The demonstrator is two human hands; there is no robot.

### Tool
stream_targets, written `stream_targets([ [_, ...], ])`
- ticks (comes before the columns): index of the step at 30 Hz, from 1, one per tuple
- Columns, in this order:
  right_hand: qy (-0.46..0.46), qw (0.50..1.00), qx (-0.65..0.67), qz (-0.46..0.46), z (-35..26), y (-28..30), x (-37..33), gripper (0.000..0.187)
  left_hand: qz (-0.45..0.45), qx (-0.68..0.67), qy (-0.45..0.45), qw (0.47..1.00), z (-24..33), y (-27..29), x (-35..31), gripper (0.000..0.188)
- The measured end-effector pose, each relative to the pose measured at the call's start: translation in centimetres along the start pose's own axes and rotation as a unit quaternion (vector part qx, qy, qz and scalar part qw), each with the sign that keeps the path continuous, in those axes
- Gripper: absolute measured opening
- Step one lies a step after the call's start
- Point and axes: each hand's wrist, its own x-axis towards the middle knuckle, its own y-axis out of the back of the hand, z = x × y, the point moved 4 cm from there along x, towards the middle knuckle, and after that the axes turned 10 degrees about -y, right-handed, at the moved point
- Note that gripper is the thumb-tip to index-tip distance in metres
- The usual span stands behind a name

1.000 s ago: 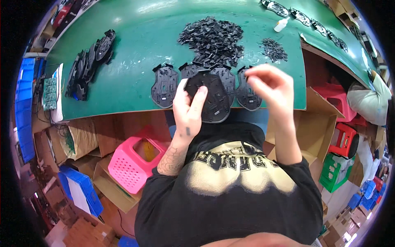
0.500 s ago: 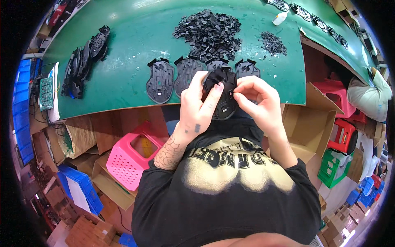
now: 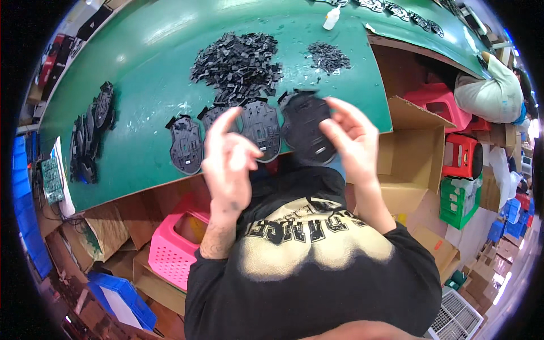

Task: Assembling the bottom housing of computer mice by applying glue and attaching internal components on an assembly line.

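At the left, overlapping black shells (image 3: pixel 88 139) lay on the green tabletop (image 3: pixel 141 141). Rightward, a single flat shell (image 3: pixel 186 146) lay near the edge; beside it the left hand (image 3: pixel 228 161) was half open, apparently empty. At the right, the held shell (image 3: pixel 309 133) was pinched at its right side by the right hand (image 3: pixel 354 136). Handling this piece seemed the step; the next move called for clearance from neighbouring shells.

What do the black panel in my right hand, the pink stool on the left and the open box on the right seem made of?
Black panel in your right hand: probably moulded plastic, matte; raised ridges suggest it, though it's blurred.
Pink stool: likely plastic, smooth; one even colour, rows of holes.
Open box: apparently cardboard, dull brown; flat folded flaps.
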Motion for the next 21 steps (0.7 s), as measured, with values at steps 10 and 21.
stream_targets([
  [10, -0.001, 0.916, -0.378, 0.134, -1.3, 5.6, 2.7, 0.023, 0.307, 0.187, -0.142, 0.922, -1.6, 14.8, 0.7, 0.036],
  [21, 0.09, 0.875, -0.458, 0.129, -6.2, 4.6, 8.0, 0.04, 0.368, 0.149, -0.098, 0.913, -4.9, 18.2, 0.1, 0.032],
])
